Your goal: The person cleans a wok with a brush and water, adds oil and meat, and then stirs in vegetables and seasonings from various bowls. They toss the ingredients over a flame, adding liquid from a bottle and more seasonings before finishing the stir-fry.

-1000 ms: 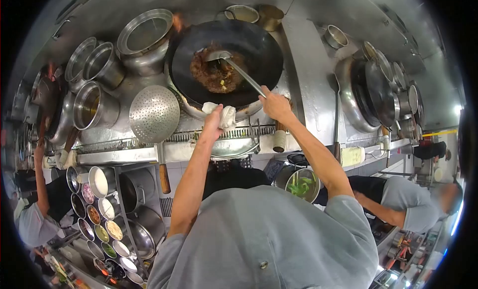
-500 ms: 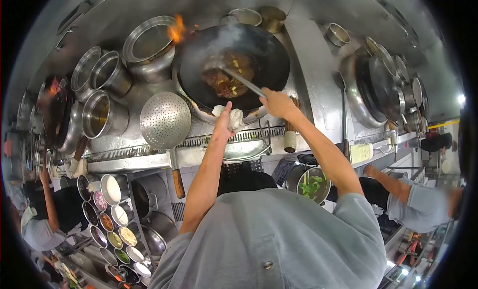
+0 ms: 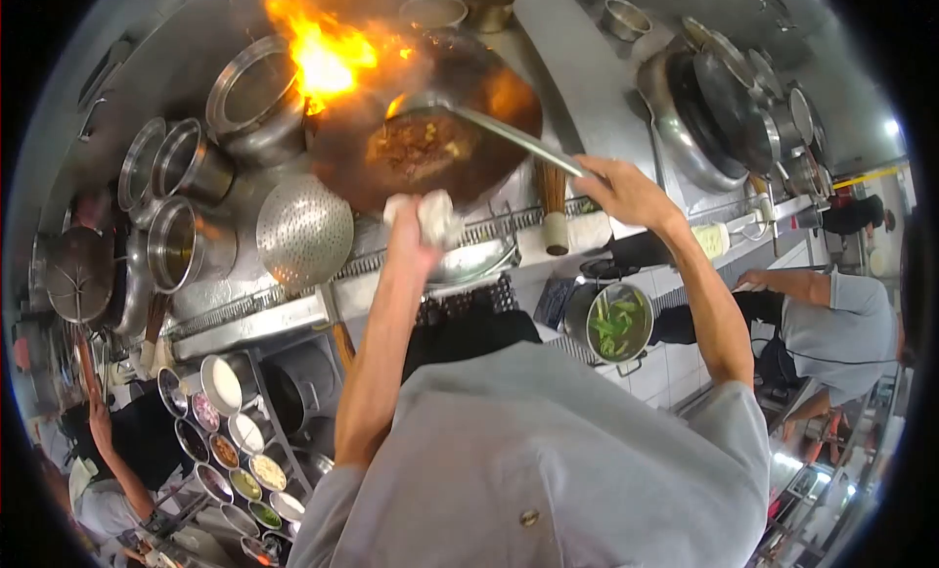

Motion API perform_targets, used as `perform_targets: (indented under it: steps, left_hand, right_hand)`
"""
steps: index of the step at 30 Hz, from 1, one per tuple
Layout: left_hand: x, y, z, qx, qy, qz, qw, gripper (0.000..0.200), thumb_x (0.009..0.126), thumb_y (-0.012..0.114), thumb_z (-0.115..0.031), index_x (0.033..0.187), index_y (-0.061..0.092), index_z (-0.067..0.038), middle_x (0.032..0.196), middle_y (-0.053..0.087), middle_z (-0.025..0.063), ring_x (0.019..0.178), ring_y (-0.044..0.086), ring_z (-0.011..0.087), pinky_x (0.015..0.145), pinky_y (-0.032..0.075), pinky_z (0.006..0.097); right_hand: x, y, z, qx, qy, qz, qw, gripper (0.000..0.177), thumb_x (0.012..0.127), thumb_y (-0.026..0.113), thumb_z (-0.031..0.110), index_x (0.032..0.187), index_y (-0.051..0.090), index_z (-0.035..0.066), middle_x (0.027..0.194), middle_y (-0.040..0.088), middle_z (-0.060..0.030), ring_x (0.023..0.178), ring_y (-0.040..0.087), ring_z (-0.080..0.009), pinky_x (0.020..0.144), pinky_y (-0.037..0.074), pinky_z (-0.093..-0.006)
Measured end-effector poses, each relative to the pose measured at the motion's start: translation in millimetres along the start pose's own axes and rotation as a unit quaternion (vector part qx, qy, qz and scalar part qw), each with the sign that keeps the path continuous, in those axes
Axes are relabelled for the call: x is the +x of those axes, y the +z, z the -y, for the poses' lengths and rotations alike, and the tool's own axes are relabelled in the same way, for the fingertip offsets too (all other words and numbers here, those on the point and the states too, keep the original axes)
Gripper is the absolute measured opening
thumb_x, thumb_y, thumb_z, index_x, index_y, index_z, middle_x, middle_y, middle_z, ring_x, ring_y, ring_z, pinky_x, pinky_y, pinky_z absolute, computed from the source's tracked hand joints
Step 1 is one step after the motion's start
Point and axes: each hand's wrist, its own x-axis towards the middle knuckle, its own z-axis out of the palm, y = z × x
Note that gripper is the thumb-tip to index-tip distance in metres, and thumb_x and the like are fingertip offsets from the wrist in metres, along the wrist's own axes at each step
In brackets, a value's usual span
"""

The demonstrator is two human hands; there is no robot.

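My left hand point(image 3: 416, 240) is closed around a bunched white cloth point(image 3: 440, 218) at the near edge of a large dark wok point(image 3: 337, 172). In the wok lies browned, chopped food point(image 3: 419, 143) with a few yellowish pieces. My right hand point(image 3: 631, 192) grips the long metal handle of a ladle point(image 3: 518, 136), whose bowl is over the far side of the food. Tall orange flames point(image 3: 328, 60) rise at the wok's far left rim. The cloth hides where my left hand meets the wok.
A perforated strainer point(image 3: 305, 233) and several steel pots point(image 3: 176, 243) stand left of the wok. A bamboo brush point(image 3: 553, 201) is at its right. Below are a pot of greens point(image 3: 618, 324) and several ingredient bowls point(image 3: 223, 384). Co-workers stand at right point(image 3: 831, 319) and left point(image 3: 112, 470).
The small flame has flared up much larger. The wok and my left hand appear shifted slightly left; my right hand has moved right with the ladle, drawing its bowl up over the food.
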Motion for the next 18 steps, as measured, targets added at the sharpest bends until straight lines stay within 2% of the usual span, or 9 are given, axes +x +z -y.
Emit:
perform_targets:
  steps: [1,2,7,10,11,13,16,17,18]
  left_hand:
    - [-7,-12,7,-0.03,-0.038,0.064,0.997,0.017,0.087,0.044,-0.015,0.074,0.055,-0.01,0.067,0.057,0.0045,0.055,0.052,0.0185,0.048,0.041,0.033]
    - [-17,-18,14,-0.015,-0.023,0.062,0.998,0.02,0.089,0.043,-0.017,0.077,0.057,-0.01,0.067,0.058,0.0042,0.057,0.054,0.0191,0.049,0.042,0.0344]
    - [11,-7,-3,0.036,-0.029,0.123,0.991,0.018,0.091,0.046,-0.019,0.086,0.06,-0.01,0.074,0.063,0.0047,0.066,0.061,0.0219,0.06,0.051,0.0379]
    - [2,0,11,0.078,0.013,0.041,0.996,0.018,0.092,0.047,-0.022,0.09,0.059,-0.008,0.085,0.065,0.0083,0.075,0.064,0.024,0.069,0.054,0.0429]
    - [-13,-5,17,0.08,0.02,0.084,0.993,0.019,0.092,0.048,-0.021,0.096,0.058,-0.006,0.091,0.065,0.0096,0.083,0.064,0.0237,0.075,0.054,0.0417]
    - [-31,-34,42,0.085,0.046,0.073,0.993,0.021,0.093,0.048,-0.022,0.103,0.056,-0.005,0.095,0.064,0.0089,0.088,0.064,0.0234,0.08,0.053,0.0412]
    - [-39,-63,55,0.115,0.048,0.127,0.984,0.015,0.093,0.048,-0.019,0.096,0.055,-0.007,0.091,0.062,0.0082,0.083,0.062,0.0213,0.073,0.053,0.0379]
    - [-33,-57,53,0.033,0.09,0.093,0.991,0.013,0.092,0.049,-0.019,0.094,0.054,-0.007,0.085,0.061,0.0082,0.077,0.062,0.0198,0.068,0.053,0.0364]
    - [-18,-51,44,0.022,0.044,0.051,0.997,0.014,0.091,0.049,-0.021,0.086,0.054,-0.008,0.075,0.059,0.0054,0.069,0.06,0.0191,0.061,0.051,0.0345]
  right_hand:
    - [-7,-11,-7,-0.015,-0.025,-0.009,1.0,0.039,0.093,0.054,0.025,0.125,0.054,0.004,0.094,0.066,-0.0202,0.084,0.063,-0.0322,0.079,0.047,-0.0367]
    - [-14,-11,-11,-0.023,-0.047,-0.011,0.999,0.038,0.093,0.054,0.025,0.124,0.055,0.004,0.095,0.066,-0.02,0.085,0.063,-0.0322,0.081,0.047,-0.0371]
    - [10,-12,-15,-0.079,-0.035,0.146,0.985,0.036,0.091,0.054,0.028,0.119,0.058,0.005,0.094,0.066,-0.0205,0.088,0.062,-0.0354,0.081,0.046,-0.04]
    - [57,38,-10,-0.148,-0.037,0.023,0.988,0.037,0.089,0.054,0.033,0.117,0.057,0.009,0.095,0.065,-0.0191,0.091,0.061,-0.0384,0.08,0.048,-0.047]
    - [65,48,-5,-0.173,-0.01,-0.023,0.985,0.038,0.089,0.054,0.033,0.12,0.055,0.01,0.098,0.065,-0.0198,0.093,0.061,-0.0391,0.081,0.048,-0.0484]
    - [60,51,1,-0.152,0.0,-0.045,0.987,0.04,0.09,0.053,0.033,0.124,0.053,0.011,0.1,0.065,-0.0208,0.095,0.061,-0.0396,0.082,0.048,-0.0489]
    - [32,38,2,-0.097,-0.022,-0.082,0.992,0.039,0.09,0.054,0.03,0.124,0.054,0.01,0.1,0.064,-0.0221,0.095,0.06,-0.0403,0.082,0.048,-0.0463]
    - [23,32,1,-0.08,-0.036,-0.07,0.994,0.039,0.091,0.054,0.029,0.125,0.054,0.009,0.102,0.063,-0.023,0.095,0.059,-0.0405,0.082,0.047,-0.0445]
    - [11,31,-3,-0.059,-0.046,-0.057,0.996,0.039,0.091,0.054,0.027,0.126,0.053,0.008,0.104,0.063,-0.0239,0.096,0.059,-0.0407,0.082,0.047,-0.0428]
